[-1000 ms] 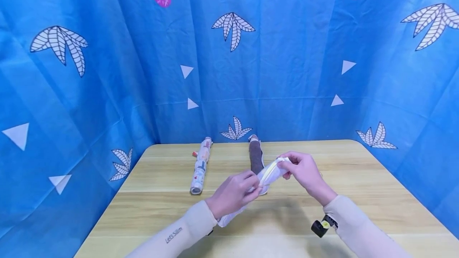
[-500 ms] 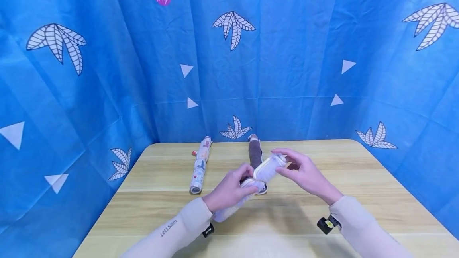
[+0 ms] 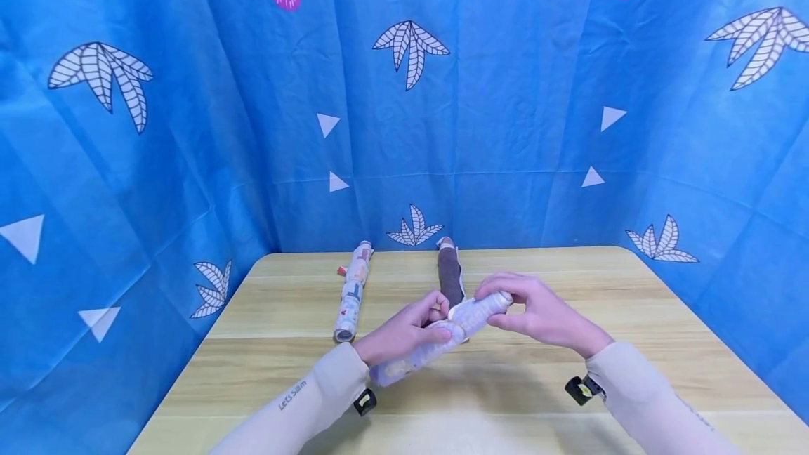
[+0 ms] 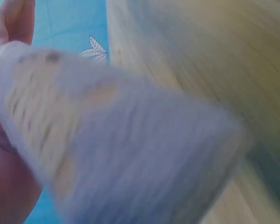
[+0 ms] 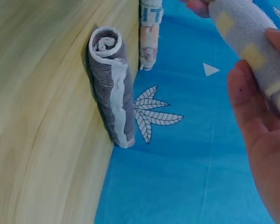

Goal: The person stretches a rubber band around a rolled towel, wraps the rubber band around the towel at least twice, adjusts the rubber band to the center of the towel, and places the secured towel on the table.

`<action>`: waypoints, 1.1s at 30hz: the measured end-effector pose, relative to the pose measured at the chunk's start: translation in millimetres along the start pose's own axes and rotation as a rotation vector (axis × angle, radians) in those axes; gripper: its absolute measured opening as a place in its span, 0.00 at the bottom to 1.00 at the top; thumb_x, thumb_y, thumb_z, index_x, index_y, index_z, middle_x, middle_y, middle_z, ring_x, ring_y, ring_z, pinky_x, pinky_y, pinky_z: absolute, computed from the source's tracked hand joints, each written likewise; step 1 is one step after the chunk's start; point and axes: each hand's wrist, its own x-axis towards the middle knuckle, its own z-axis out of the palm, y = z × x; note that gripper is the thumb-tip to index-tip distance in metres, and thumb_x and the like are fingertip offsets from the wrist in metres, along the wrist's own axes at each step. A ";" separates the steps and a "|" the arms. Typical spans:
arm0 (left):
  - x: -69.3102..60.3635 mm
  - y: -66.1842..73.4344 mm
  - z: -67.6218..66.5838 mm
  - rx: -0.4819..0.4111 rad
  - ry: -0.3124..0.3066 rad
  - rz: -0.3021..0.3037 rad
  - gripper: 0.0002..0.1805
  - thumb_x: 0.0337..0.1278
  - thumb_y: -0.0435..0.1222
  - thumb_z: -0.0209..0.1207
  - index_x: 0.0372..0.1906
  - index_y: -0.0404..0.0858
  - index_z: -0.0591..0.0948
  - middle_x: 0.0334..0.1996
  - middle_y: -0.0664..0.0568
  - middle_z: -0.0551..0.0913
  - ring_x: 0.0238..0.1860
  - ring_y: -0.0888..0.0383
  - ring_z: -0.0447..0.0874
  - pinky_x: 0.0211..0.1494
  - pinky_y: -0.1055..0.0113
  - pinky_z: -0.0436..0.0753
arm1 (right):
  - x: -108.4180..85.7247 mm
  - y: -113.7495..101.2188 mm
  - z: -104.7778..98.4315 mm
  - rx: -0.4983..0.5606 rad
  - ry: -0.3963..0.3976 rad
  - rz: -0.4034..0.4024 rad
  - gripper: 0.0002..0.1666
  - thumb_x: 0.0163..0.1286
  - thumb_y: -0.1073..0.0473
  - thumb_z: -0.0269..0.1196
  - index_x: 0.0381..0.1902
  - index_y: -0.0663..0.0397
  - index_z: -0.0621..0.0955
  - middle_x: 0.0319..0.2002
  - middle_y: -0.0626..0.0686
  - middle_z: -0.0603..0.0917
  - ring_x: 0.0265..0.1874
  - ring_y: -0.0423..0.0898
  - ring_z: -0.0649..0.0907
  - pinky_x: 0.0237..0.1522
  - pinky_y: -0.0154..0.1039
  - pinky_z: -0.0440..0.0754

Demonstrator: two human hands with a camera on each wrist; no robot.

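At lower centre, a person's left hand [image 3: 401, 334] pinches the middle of a lavender cloth roll [image 3: 470, 319]; the right hand [image 3: 537, 311] grasps its upper-right end, apparently to keep it wound. A brown roll [image 3: 450, 276] and a patterned roll [image 3: 352, 293] lie behind, likely leaving working room.

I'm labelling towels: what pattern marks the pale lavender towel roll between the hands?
Yellow squarish patches, clearest in the right wrist view.

My left hand [image 3: 401, 332] and right hand [image 3: 540, 314] come out of pale, snug sleeves [image 3: 329, 388], dark lettering [image 3: 293, 394] running along the left one. At each wrist I wear a small black box [image 3: 576, 390] marked with yellow.
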 end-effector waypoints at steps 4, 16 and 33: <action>-0.9 0.3 4.3 0.094 0.040 0.028 0.12 0.73 0.45 0.56 0.53 0.53 0.68 0.52 0.54 0.82 0.49 0.59 0.81 0.52 0.64 0.80 | -1.1 1.6 2.4 -0.038 0.049 0.030 0.16 0.65 0.61 0.71 0.49 0.43 0.84 0.48 0.46 0.86 0.41 0.41 0.83 0.42 0.37 0.85; 1.0 5.1 18.5 0.697 0.266 0.256 0.20 0.67 0.42 0.63 0.60 0.50 0.75 0.47 0.52 0.86 0.36 0.66 0.81 0.39 0.75 0.80 | 1.5 -2.6 8.6 -0.167 0.224 0.067 0.13 0.61 0.61 0.74 0.44 0.51 0.87 0.38 0.45 0.88 0.30 0.38 0.82 0.30 0.34 0.82; -3.9 1.1 15.3 0.888 0.251 0.370 0.09 0.65 0.36 0.63 0.36 0.48 0.73 0.38 0.57 0.80 0.31 0.65 0.75 0.33 0.79 0.75 | 1.6 8.1 10.7 -0.046 0.213 0.143 0.07 0.63 0.60 0.72 0.40 0.50 0.87 0.33 0.49 0.87 0.23 0.39 0.79 0.22 0.33 0.77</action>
